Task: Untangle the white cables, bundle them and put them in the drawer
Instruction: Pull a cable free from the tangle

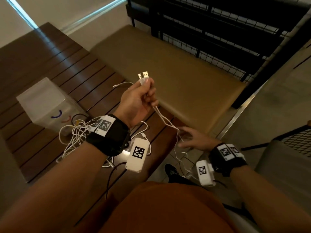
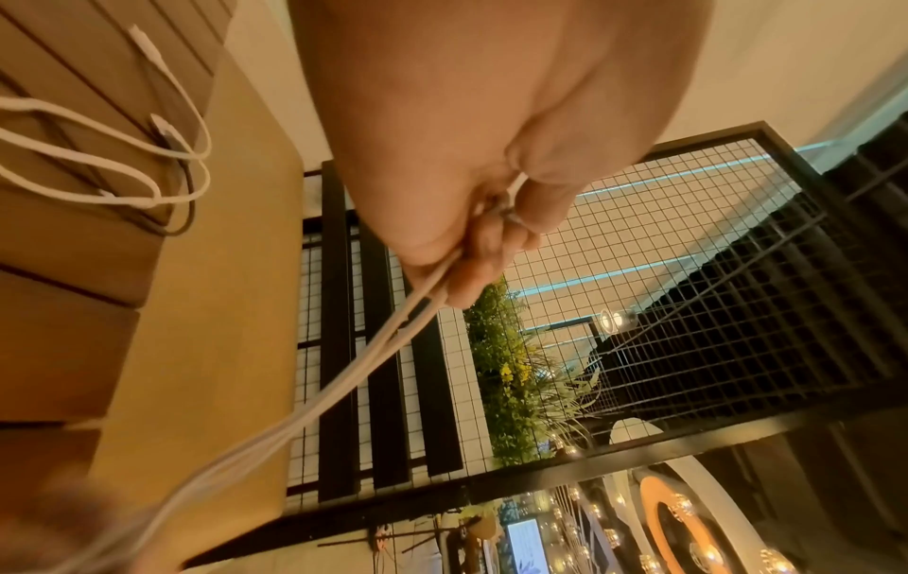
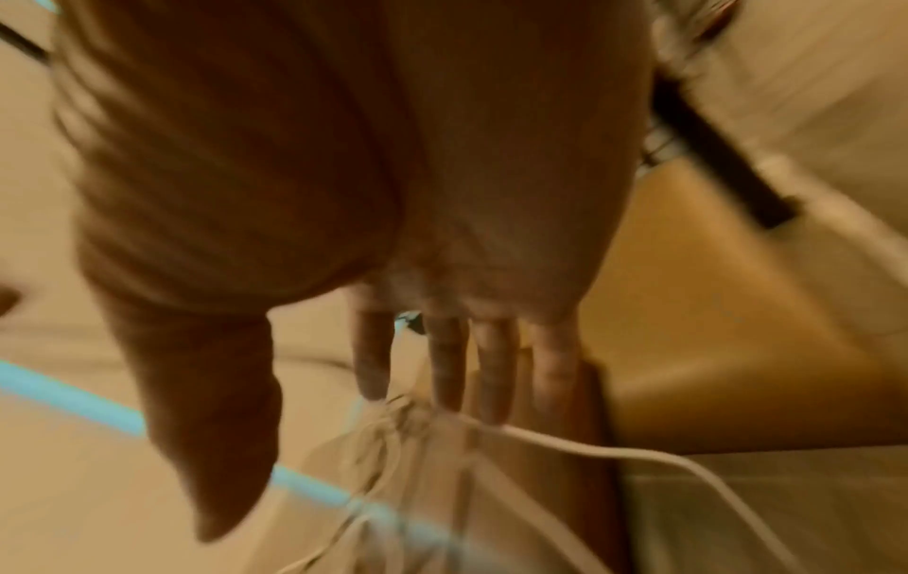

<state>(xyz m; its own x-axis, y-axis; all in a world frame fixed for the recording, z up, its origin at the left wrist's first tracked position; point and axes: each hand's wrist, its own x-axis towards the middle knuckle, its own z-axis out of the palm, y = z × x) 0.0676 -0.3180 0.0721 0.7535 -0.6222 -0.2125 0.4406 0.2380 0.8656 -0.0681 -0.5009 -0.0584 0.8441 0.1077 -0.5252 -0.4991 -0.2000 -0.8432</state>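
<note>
Gripping two cables by their plugs in my left hand, above the bench's right edge, I'm untangling; my right hand, fingers spread, must strip down them.

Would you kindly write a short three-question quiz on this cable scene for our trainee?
1. True or false: the left hand grips two white cables with their USB plugs sticking up.
2. The right hand is: A) a fist, B) open with fingers spread at the hanging cables, C) holding the box.
3. What lies beside the white box on the slatted bench?

Key: 1 true; 2 B; 3 a pile of tangled cables.
</note>
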